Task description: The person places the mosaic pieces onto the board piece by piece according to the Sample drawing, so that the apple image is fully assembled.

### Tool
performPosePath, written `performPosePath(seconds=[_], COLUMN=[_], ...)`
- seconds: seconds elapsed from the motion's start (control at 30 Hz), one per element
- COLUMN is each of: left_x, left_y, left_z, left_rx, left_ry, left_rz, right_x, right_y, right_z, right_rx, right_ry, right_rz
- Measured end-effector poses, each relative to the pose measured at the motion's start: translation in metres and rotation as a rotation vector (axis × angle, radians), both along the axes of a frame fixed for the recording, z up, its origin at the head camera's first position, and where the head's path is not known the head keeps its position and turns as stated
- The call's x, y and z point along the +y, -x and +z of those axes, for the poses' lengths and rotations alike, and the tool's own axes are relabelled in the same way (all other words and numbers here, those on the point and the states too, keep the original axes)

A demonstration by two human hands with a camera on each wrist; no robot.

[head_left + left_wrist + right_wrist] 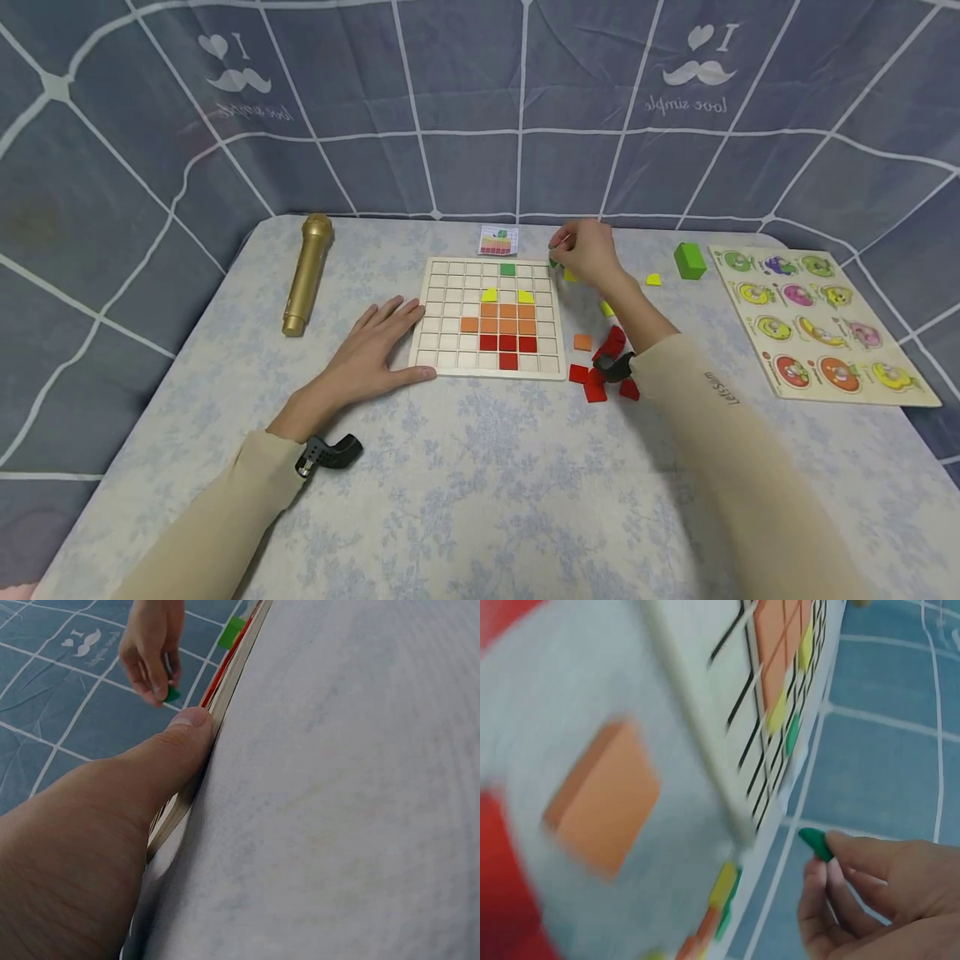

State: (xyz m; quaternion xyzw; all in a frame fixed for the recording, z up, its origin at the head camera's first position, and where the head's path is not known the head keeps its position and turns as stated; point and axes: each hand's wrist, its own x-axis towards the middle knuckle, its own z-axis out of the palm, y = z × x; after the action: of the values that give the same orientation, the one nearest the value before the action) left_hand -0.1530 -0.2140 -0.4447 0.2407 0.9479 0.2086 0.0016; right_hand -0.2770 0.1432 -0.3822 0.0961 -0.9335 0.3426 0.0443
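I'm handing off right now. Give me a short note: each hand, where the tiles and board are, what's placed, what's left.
Left hand: flat on the table, thumb against the grid board.
Right hand: pinching a green piece just past the board's far right corner.
Placed: one green tile, two yellow, orange block, red rows below.
Left: loose red tiles, an orange tile and yellow pieces lie right of the board; pattern card behind it.

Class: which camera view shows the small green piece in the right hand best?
The right wrist view: the green piece sits close, pinched at the fingertips. In the left wrist view it is distant; in the head view mostly hidden.
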Motion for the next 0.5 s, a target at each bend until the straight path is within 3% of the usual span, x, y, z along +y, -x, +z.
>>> performPosePath(seconds=[0.27,0.5], left_x=[0.0,0.0], left_y=[-0.001,0.0], left_z=[-0.003,-0.001], left_rx=[0.006,0.005], left_ry=[0.002,0.0], left_rz=[0.001,0.002], right_x=[-0.043,-0.07], right_y=[0.002,0.008], right_z=[-0.004,-0.014], right_rx=[-0.013,-0.069], right_ry=[0.085,0.168], right_rz=[0.017,-0.023])
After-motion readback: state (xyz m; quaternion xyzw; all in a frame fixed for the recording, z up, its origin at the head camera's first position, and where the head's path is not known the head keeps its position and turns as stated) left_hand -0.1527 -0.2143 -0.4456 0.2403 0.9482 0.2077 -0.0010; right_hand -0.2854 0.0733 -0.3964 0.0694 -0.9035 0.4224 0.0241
